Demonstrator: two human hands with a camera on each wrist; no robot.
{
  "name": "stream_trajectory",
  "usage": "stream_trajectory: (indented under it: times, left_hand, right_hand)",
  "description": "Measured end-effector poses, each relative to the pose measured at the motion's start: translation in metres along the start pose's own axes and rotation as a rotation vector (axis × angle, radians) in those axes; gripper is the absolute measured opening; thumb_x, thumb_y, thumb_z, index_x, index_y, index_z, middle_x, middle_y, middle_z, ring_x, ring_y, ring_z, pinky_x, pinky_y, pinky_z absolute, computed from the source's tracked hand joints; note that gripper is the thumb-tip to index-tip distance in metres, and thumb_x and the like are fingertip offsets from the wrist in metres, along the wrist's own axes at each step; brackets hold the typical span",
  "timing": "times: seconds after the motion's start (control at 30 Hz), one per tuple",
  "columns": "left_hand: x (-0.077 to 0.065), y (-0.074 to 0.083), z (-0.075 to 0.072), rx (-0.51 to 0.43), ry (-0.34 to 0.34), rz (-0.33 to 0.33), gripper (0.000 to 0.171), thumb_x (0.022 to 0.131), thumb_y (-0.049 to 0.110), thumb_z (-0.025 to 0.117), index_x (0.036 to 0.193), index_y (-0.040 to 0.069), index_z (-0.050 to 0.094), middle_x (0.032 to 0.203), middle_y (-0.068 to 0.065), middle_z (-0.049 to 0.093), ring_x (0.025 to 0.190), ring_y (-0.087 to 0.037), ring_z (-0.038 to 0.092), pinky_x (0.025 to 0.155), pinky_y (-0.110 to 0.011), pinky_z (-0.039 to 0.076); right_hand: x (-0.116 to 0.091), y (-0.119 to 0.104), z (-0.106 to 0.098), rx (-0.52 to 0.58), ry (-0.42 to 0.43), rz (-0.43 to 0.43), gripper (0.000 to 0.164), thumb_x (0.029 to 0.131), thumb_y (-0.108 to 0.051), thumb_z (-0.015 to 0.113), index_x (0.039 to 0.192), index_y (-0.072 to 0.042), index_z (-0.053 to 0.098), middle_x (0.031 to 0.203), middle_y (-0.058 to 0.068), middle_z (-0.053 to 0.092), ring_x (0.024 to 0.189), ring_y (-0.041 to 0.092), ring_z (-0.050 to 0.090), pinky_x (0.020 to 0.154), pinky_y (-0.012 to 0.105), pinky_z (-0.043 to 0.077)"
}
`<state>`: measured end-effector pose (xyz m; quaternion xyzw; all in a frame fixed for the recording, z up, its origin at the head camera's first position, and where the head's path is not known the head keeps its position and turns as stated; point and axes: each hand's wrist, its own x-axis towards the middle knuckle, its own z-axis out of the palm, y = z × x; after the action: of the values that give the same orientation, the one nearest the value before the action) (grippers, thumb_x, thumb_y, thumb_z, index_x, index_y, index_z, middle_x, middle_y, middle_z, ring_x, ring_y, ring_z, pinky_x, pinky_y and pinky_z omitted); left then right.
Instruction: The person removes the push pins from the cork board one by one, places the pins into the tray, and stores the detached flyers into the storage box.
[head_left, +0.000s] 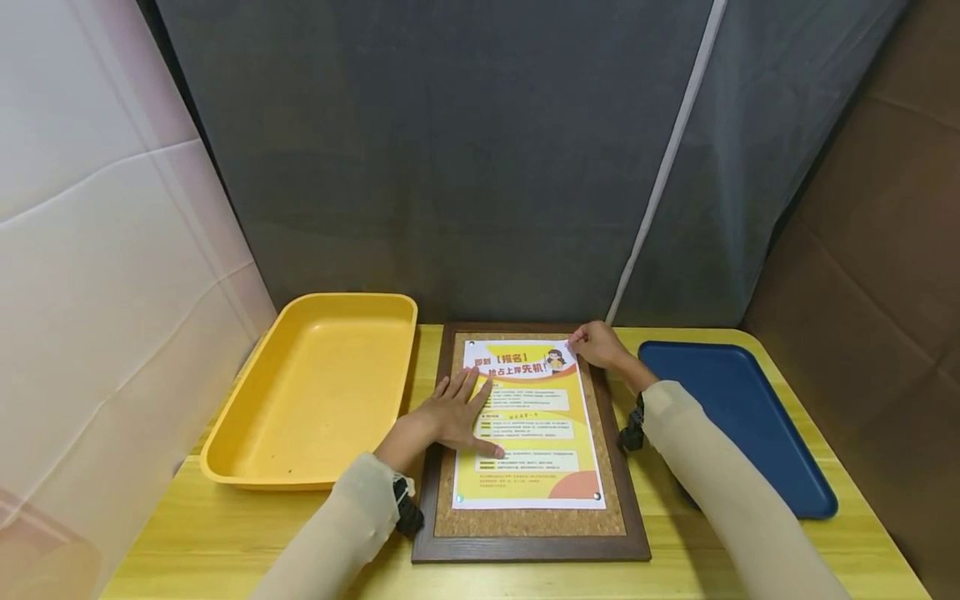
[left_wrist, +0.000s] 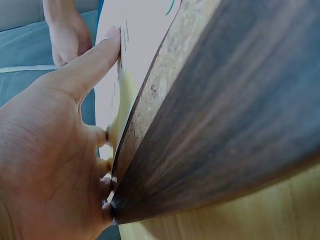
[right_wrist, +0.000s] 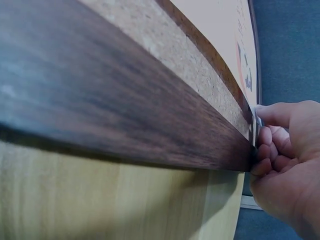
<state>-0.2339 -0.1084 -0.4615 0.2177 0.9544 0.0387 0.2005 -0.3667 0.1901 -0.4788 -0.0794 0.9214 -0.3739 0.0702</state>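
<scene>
A yellow and white printed poster (head_left: 525, 479) lies on a cork board (head_left: 528, 523) in a dark brown wooden frame (head_left: 532, 550). Small round-headed pins sit at three of its corners: top left (head_left: 472, 343), bottom left (head_left: 461, 497) and bottom right (head_left: 597, 497). My left hand (head_left: 448, 417) rests with spread fingers on the poster's left side, the thumb (left_wrist: 97, 60) lying across the paper. At the top right corner, my right hand (head_left: 600, 345) pinches a small pushpin (right_wrist: 258, 119) between thumb and curled fingers; the fingers mostly hide it.
To the left stands a deep yellow tray (head_left: 330, 400). A flat dark blue tray (head_left: 738, 425) lies on the right, partly under the right forearm. Grey cloth (head_left: 450, 167) hangs close behind the wooden table (head_left: 240, 542), with a wall on either side.
</scene>
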Motion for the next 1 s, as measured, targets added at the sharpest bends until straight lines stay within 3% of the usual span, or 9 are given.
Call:
stream_trajectory:
  times: [0.5, 1.0]
  left_hand:
    - [0.002, -0.003, 0.000, -0.011, -0.004, -0.005, 0.126, 0.085, 0.081, 0.066, 0.172, 0.015, 0.003, 0.178, -0.016, -0.004, 0.165, -0.035, -0.006, 0.132, -0.056, 0.002]
    - [0.005, -0.004, -0.001, -0.016, -0.016, -0.005, 0.125, 0.086, 0.080, 0.066, 0.172, 0.016, 0.002, 0.178, -0.016, -0.005, 0.165, -0.034, -0.007, 0.132, -0.055, 0.002]
  right_hand:
    - [-0.005, 0.003, -0.008, 0.110, -0.026, -0.011, 0.017, 0.102, -0.011, 0.067, 0.108, 0.004, 0.072, 0.103, 0.015, 0.069, 0.091, 0.023, 0.059, 0.079, 0.032, 0.049]
    - [-0.012, 0.003, -0.022, 0.087, -0.035, -0.077, 0.016, 0.101, -0.010, 0.068, 0.107, 0.005, 0.073, 0.100, 0.014, 0.069, 0.088, 0.022, 0.057, 0.074, 0.030, 0.046]
